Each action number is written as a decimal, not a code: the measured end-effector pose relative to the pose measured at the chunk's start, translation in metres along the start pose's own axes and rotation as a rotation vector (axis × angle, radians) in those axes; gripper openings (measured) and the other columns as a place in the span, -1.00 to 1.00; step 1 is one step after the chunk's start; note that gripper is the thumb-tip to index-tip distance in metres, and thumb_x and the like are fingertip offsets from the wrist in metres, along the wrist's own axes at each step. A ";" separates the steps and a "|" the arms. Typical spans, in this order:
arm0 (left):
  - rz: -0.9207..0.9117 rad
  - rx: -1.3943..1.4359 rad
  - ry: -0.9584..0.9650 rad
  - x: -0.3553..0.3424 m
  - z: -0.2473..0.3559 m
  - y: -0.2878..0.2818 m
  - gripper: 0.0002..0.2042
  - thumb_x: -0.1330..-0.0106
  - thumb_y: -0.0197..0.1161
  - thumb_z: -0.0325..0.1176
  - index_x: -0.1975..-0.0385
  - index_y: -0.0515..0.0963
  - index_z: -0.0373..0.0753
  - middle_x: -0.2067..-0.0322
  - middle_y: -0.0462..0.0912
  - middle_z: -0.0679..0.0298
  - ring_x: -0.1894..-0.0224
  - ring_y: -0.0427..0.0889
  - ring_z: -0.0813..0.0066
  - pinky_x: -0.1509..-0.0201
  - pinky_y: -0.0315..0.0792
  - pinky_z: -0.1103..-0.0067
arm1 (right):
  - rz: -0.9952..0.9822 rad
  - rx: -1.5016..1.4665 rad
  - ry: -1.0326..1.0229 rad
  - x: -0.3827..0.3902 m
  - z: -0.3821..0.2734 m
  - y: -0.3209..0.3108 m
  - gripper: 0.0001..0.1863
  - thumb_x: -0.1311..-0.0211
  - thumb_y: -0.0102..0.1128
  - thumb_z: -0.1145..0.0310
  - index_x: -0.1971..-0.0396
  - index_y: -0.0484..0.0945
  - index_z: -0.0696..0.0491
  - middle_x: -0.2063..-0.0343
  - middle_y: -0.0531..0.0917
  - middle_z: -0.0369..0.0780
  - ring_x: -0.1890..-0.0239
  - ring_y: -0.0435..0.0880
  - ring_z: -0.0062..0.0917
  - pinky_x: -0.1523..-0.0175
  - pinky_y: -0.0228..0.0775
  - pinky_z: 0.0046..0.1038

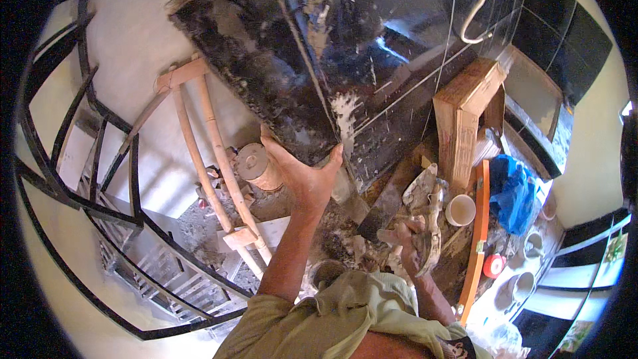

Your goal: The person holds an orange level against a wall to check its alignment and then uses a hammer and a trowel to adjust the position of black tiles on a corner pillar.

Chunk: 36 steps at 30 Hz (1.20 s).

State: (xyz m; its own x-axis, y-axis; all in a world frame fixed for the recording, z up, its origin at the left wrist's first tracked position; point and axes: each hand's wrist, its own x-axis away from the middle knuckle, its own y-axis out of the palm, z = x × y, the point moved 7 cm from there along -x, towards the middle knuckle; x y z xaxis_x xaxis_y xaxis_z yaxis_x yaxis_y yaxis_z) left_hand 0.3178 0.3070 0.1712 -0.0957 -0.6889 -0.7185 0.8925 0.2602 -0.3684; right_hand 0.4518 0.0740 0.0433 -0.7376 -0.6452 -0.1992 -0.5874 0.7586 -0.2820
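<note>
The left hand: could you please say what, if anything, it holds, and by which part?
The left hand grips the dark slab at its lower corner.

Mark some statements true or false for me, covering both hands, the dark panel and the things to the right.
1. The left hand is at the lower corner of the dark panel. True.
2. The right hand also touches the dark panel. False: the right hand is lower down, apart from it; whether it grips anything is unclear.
3. The blue plastic lies left of the orange bar. False: the blue plastic is right of the orange bar.
4. In the picture, the cardboard box appears above the white container. True.
</note>
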 end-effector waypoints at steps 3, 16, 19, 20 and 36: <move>-0.084 -0.116 -0.029 0.012 -0.014 0.005 0.28 0.11 0.61 -0.26 -0.37 -0.36 -0.59 -0.36 -0.11 -0.41 -0.45 -0.09 -0.26 -0.51 -0.19 0.15 | -0.037 -0.172 0.180 0.008 0.022 0.003 -0.85 -0.32 0.16 0.35 0.36 0.52 0.14 0.43 0.49 -0.27 0.33 0.50 -0.57 0.22 0.38 -0.48; -0.034 0.061 -0.065 0.011 -0.011 0.013 0.30 0.05 0.59 -0.31 -0.41 -0.47 -0.44 -0.43 -0.31 -0.20 -0.48 -0.20 -0.01 -0.53 -0.26 0.23 | 0.100 -0.014 0.139 0.010 0.029 -0.017 -0.83 -0.25 0.23 0.42 0.37 0.42 0.15 0.52 0.48 -0.30 0.52 0.48 -0.56 0.36 0.44 -0.43; 0.002 0.121 -0.027 0.007 -0.010 0.011 0.29 0.07 0.60 -0.30 -0.42 -0.43 -0.43 -0.43 -0.30 -0.19 -0.48 -0.17 0.01 -0.53 -0.23 0.23 | 0.105 -0.437 0.292 0.024 0.056 -0.009 -0.74 -0.26 0.24 0.42 0.12 0.45 0.17 0.45 0.60 -0.23 0.45 0.59 -0.51 0.30 0.52 -0.37; 0.013 0.151 -0.032 0.007 -0.010 0.010 0.31 0.06 0.61 -0.20 -0.41 -0.44 -0.49 -0.43 -0.38 -0.25 -0.49 -0.26 -0.05 -0.53 -0.27 0.18 | 0.125 -0.349 0.288 0.027 0.062 -0.012 -0.70 -0.26 0.24 0.41 0.07 0.45 0.18 0.44 0.63 -0.20 0.43 0.62 -0.48 0.28 0.54 -0.35; -0.002 0.231 -0.074 0.012 -0.024 0.020 0.19 0.03 0.54 -0.53 -0.43 -0.36 -0.37 -0.38 -0.06 -0.13 -0.38 0.10 0.09 -0.48 0.04 0.26 | 0.087 -0.128 0.254 0.025 0.061 -0.015 -0.81 -0.25 0.29 0.40 0.20 0.64 0.17 0.45 0.69 -0.21 0.42 0.62 -0.56 0.28 0.49 -0.46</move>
State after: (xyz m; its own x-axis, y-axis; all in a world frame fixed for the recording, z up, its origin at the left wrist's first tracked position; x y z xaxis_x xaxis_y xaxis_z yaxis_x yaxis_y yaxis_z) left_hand 0.3235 0.3201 0.1409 -0.0732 -0.7390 -0.6697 0.9703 0.1025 -0.2192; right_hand 0.4627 0.0414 -0.0148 -0.8375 -0.5457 0.0283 -0.5433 0.8260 -0.1498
